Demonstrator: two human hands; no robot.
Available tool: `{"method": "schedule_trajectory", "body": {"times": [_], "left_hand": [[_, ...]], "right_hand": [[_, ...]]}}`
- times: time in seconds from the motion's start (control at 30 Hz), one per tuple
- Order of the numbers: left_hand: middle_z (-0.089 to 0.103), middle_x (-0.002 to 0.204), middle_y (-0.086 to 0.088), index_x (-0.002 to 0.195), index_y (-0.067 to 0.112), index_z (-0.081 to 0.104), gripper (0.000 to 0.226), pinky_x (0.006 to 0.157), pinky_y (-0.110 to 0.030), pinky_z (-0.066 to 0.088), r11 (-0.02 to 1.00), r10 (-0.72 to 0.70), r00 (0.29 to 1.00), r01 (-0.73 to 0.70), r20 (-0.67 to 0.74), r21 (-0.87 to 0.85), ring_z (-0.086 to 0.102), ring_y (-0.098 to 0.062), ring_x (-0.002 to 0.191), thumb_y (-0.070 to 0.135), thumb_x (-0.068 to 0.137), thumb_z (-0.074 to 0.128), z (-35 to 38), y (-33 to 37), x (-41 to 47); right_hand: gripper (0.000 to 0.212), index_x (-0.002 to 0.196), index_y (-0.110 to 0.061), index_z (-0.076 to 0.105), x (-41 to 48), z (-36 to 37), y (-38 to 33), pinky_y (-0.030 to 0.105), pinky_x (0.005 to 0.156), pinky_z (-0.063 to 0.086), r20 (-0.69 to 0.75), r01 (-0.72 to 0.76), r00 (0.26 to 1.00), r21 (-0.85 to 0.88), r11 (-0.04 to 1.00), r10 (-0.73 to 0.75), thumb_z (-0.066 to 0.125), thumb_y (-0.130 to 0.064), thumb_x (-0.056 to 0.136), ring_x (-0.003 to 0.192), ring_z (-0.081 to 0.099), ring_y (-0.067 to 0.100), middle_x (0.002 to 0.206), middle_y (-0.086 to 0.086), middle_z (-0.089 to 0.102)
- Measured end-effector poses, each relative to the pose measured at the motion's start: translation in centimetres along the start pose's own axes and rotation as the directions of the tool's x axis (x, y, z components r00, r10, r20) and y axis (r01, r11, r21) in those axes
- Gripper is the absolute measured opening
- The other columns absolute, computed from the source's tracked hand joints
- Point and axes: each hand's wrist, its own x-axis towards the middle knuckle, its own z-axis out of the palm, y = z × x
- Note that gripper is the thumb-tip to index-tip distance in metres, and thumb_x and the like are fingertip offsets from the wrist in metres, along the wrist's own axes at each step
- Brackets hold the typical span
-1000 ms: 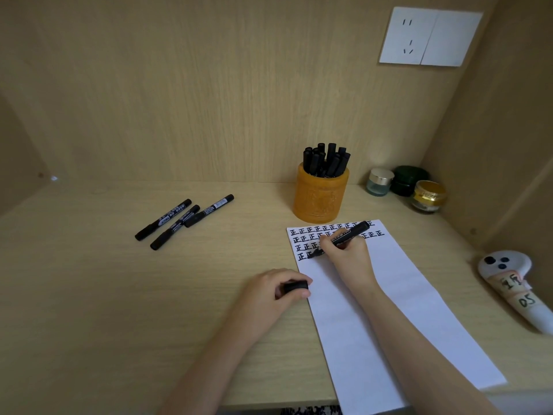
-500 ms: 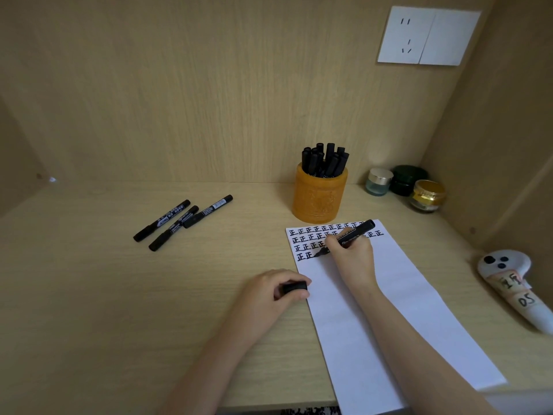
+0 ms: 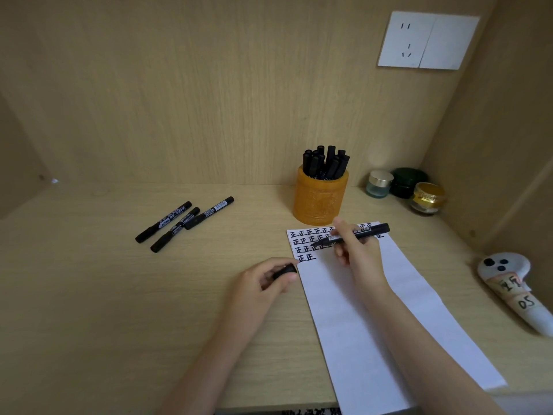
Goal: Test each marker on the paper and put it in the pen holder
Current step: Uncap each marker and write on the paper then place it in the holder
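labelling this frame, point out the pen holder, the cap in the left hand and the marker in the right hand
pen holder [image 3: 320,202]: head view, orange front wall
cap [image 3: 284,270]: head view, its exposed black side
marker [image 3: 377,228]: head view, bare rear barrel

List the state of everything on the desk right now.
paper: flat, top rows filled with marks
right hand: grips uncapped marker, tip at those rows
left hand: holds the cap
pen holder: upright, full of capped markers
three loose markers: capped, lying on desk
three jars: lids on
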Motion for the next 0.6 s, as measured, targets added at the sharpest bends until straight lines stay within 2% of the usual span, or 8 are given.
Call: {"method": "schedule_trajectory", "body": {"times": [0.1,0.23,0.33,0.6], "left_hand": [[0.071,0.081,-0.002,0.096,0.016,0.064,0.021,0.073,-0.019,0.051,0.998,-0.021,0.998,0.017,-0.064,-0.054,0.063,-0.007,0.068,0.007,0.079,0.071,-0.1,0.0,0.1],[0.07,0.08,0.0,0.09,0.01,0.059,0.02,0.068,-0.016,0.051,0.996,-0.04,0.994,0.031,-0.101,-0.082,0.064,-0.008,0.068,0.008,0.076,0.073,-0.1,0.2,0.0],[0.069,0.077,-0.002,0.088,0.01,0.059,0.019,0.065,-0.015,0.049,0.995,-0.026,0.994,0.015,-0.107,-0.101,0.063,-0.007,0.065,0.006,0.076,0.073,0.0,0.1,0.0],[0.069,0.073,0.001,0.09,0.002,0.059,0.021,0.063,-0.015,0.049,0.994,-0.01,0.993,-0.002,-0.116,-0.106,0.062,-0.007,0.064,0.005,0.075,0.074,-0.1,0.1,0.1]], "right_hand": [[0.031,0.069,-0.011,0.051,-0.9,0.3,-0.6,0.02,0.046,0.03,0.097,0.029,0.995,0.005,1.0,-0.029,0.068,-0.029,0.087,0.045,0.037,0.012,0.052,0.005,0.043],[0.04,0.061,-0.009,0.039,-1.9,1.2,-1.0,0.018,0.042,0.024,0.112,0.076,0.991,-0.003,0.997,-0.075,0.068,-0.018,0.088,0.042,0.026,0.013,0.047,0.002,0.032],[0.037,0.061,-0.012,0.042,-2.2,1.7,-1.0,0.018,0.041,0.023,0.105,0.077,0.991,0.004,0.997,-0.077,0.064,-0.009,0.09,0.041,0.024,0.012,0.044,-0.002,0.032],[0.037,0.059,-0.012,0.045,-2.6,2.5,-0.6,0.019,0.043,0.028,0.129,0.126,0.984,-0.04,0.991,-0.12,0.064,-0.009,0.09,0.04,0.03,0.011,0.042,-0.003,0.037]]}}
